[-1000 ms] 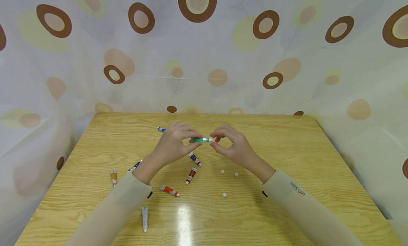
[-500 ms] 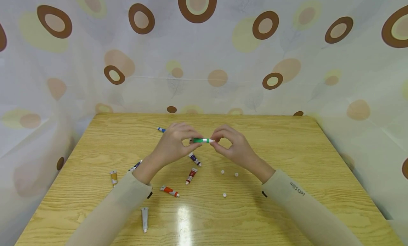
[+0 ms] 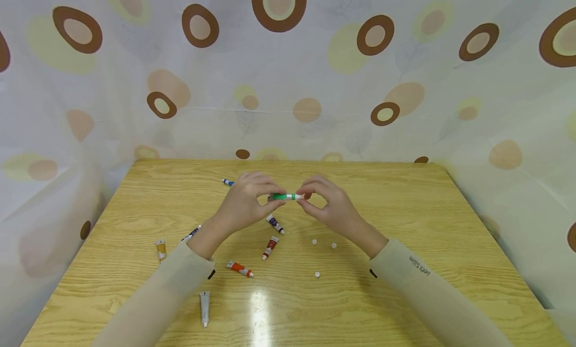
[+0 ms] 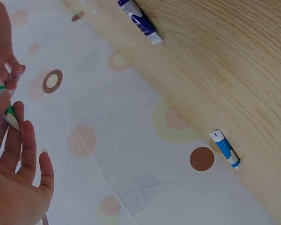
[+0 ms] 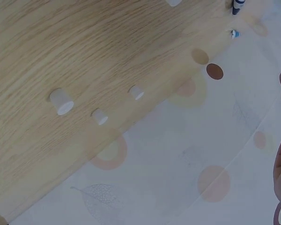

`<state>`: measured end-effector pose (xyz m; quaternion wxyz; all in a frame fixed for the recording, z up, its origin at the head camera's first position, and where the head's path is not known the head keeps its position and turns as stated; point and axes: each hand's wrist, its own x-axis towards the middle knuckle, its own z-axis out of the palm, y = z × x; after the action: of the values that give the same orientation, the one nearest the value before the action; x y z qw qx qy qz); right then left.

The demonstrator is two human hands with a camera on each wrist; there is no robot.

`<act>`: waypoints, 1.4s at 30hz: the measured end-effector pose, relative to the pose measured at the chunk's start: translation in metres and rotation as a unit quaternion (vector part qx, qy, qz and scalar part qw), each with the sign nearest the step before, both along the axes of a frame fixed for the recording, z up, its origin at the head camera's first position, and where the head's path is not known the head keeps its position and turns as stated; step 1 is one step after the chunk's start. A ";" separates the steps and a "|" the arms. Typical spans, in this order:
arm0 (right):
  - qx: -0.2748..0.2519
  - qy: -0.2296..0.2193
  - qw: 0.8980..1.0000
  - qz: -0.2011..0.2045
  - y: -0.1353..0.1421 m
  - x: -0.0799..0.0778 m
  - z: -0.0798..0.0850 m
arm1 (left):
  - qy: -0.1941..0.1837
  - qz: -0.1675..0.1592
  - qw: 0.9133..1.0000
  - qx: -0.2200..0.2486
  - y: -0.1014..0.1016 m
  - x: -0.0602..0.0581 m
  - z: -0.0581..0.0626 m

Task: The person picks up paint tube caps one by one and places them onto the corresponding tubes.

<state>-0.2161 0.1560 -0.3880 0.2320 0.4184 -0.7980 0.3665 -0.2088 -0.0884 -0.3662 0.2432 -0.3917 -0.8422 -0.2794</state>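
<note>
Green tube (image 3: pixel 281 197) held sideways, left hand (image 3: pixel 245 199) fingers pinching the body, right hand (image 3: pixel 336 207) fingers clamped on the white tip (image 3: pixel 299 197), probably to keep it steady.

Left hand (image 3: pixel 247 199) pinches, thumb opposing fingers! Facing it, the right hand (image 3: pixel 329 203) pinches too, thumb and forefinger bowed into a ring.

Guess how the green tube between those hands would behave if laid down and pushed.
The green tube is probably light: it looks small beside the left hand. It likely wouldn't roll freely, since its pale tail end looks flattened in the left wrist view. That flattened end also suggests a soft body that may dent when squeezed.
</note>
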 end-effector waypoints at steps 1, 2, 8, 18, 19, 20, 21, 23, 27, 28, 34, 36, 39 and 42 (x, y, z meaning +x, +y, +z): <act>-0.001 0.004 1.000 0.000 0.000 0.000 0.000 | -0.002 0.001 1.000 -0.001 0.000 0.000 0.000; -0.001 0.007 1.000 0.000 0.000 0.000 0.000 | -0.004 0.001 1.000 -0.001 0.000 0.000 0.000; 0.000 0.030 1.000 0.000 0.000 -0.001 0.002 | -0.015 0.001 1.000 -0.008 0.000 0.000 0.001; 0.020 0.065 0.997 -0.028 0.000 -0.002 0.002 | -0.015 -0.007 1.000 -0.014 0.002 0.000 0.001; 0.022 0.066 0.997 -0.032 -0.001 -0.002 0.002 | -0.013 -0.008 1.000 -0.014 0.002 0.000 0.001; 0.024 0.066 0.997 -0.036 -0.001 -0.002 0.003 | -0.012 -0.009 1.000 -0.014 0.002 0.000 0.001; 0.027 0.066 0.997 -0.040 -0.001 -0.002 0.003 | -0.011 -0.010 1.000 -0.013 0.002 0.000 0.001; 0.031 0.064 0.996 -0.047 -0.002 -0.002 0.004 | -0.006 -0.010 1.000 -0.013 0.003 -0.001 0.001; 0.032 0.053 0.996 -0.062 -0.003 -0.002 0.006 | 0.006 -0.007 1.000 -0.015 0.004 -0.002 0.002; 0.030 0.047 0.996 -0.065 -0.003 -0.003 0.006 | 0.008 -0.006 1.000 -0.016 0.004 -0.002 0.002; 0.020 -0.005 0.996 -0.088 -0.005 -0.003 0.005 | 0.003 0.007 1.000 -0.013 0.007 -0.007 0.001; 0.019 -0.024 0.995 -0.093 -0.005 -0.002 0.005 | -0.007 0.013 1.000 -0.017 0.007 -0.009 0.000; 0.018 -0.045 0.994 -0.097 -0.005 -0.003 0.004 | -0.027 0.019 0.999 -0.023 0.008 -0.013 -0.001; 0.017 -0.054 0.994 -0.095 -0.003 -0.005 0.001 | -0.047 0.023 0.998 -0.024 0.009 -0.017 -0.002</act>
<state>-0.2212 0.1527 -0.3867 0.2154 0.3242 -0.8517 0.3508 -0.2253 -0.0798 -0.3678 0.2002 -0.3640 -0.8682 -0.2713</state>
